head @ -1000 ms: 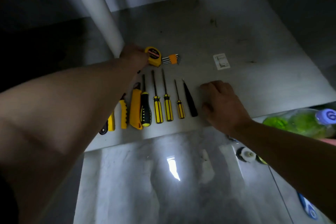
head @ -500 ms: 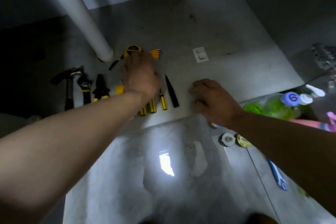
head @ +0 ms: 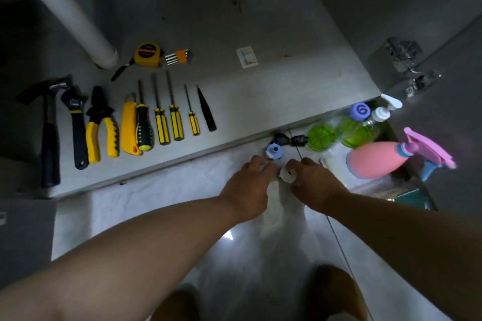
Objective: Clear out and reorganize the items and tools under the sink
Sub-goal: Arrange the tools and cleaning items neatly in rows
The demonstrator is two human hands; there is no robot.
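On the cabinet floor (head: 273, 86) under the sink lies a neat row of tools: hammer (head: 49, 135), wrench (head: 76, 125), pliers (head: 100, 125), utility knife (head: 129, 128), several screwdrivers (head: 162, 125) and a thin black tool (head: 206, 112). Behind them are a yellow tape measure (head: 147, 55) and hex keys (head: 179, 57). Both hands are down on the tiled floor in front. My right hand (head: 314, 186) pinches a small white fitting (head: 287, 175). My left hand (head: 247, 187) has its fingers curled beside that fitting; what it holds is hidden.
A blue fitting (head: 273, 151) and a black one (head: 283, 138) lie just beyond my fingers. Green bottles (head: 354, 131) and a pink spray bottle (head: 378, 159) stand to the right. A white drain pipe (head: 65, 10) rises at back left. A door hinge (head: 401, 60) is at the right.
Both hands left the cabinet floor and came down to the tiled floor in front, meeting around the white fitting. The view tilted down and right.
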